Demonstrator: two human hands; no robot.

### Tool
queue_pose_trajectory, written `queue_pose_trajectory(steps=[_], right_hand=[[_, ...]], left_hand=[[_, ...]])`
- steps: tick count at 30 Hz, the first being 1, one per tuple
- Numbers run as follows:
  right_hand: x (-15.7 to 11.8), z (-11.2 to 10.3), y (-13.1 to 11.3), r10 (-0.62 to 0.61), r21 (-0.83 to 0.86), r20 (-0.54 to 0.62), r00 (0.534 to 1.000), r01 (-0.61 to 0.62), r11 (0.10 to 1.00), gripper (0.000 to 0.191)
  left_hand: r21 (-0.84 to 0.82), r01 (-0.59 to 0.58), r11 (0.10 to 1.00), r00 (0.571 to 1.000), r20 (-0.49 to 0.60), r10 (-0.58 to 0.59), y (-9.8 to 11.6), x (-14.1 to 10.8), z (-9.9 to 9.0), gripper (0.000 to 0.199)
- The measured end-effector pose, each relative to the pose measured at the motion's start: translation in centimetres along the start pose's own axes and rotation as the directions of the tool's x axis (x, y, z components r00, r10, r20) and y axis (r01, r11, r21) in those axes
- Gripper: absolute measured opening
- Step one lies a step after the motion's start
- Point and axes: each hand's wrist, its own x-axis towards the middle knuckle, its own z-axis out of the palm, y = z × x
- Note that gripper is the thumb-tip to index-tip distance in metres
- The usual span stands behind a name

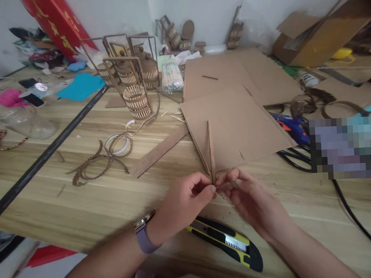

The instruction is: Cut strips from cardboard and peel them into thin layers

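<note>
My left hand pinches the lower end of a narrow brown cardboard strip, which stands upright from my fingertips. My right hand is closed at the same spot, its fingertips against the strip's lower end and a small torn-looking bit. Just how the pieces join between the fingers is hidden. Below my hands lies a yellow and black utility knife. Right behind them are a flat cardboard sheet and a wider loose cardboard strip.
Several small matchstick-walled baskets with tall cardboard handles stand at the back left, one basket nearest. Curled corrugated strips lie left, near a glass jar. A black cable runs along the right; a cardboard box stands behind.
</note>
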Motion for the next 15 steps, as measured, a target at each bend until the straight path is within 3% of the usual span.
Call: queue_pose_trajectory(steps=[3,5,7,9,10,12,15], right_hand=[[-0.2,-0.4,0.1,-0.154,-0.198,-0.018,0.988,0.147,0.969,0.030],[-0.3,-0.5,-0.1,-0.262,-0.365,0.038,0.964,0.257,0.895,0.036],[-0.5,-0.4,-0.4,-0.365,-0.576,0.152,0.918,0.383,0.723,0.039],[-0.6,-0.1,-0.7,-0.454,-0.725,0.243,0.857,0.472,0.502,0.023],[-0.7,0.0,-0.8,-0.486,-0.754,0.257,0.835,0.488,0.439,0.013],[-0.7,0.3,-1.0,-0.526,-0.768,0.258,0.810,0.502,0.397,0.008],[-0.6,0.4,-1.1,-0.512,-0.725,0.226,0.829,0.494,0.479,0.008]], left_hand=[[0.021,-0.007,1.000,0.999,-0.032,0.007,0.0,-0.2,0.1,0.016],[0.063,-0.026,0.998,0.998,-0.062,0.030,0.1,-0.3,0.1,0.017],[0.120,-0.056,0.991,0.994,-0.085,0.066,0.3,-0.5,0.1,0.016],[0.170,-0.081,0.982,0.991,-0.093,0.098,0.5,-0.7,0.1,0.014],[0.192,-0.089,0.977,0.990,-0.093,0.109,0.6,-0.7,0.1,0.014],[0.232,-0.104,0.967,0.987,-0.093,0.129,0.7,-0.8,0.2,0.013],[0.266,-0.130,0.955,0.983,-0.093,0.160,0.8,-0.9,0.4,0.011]])
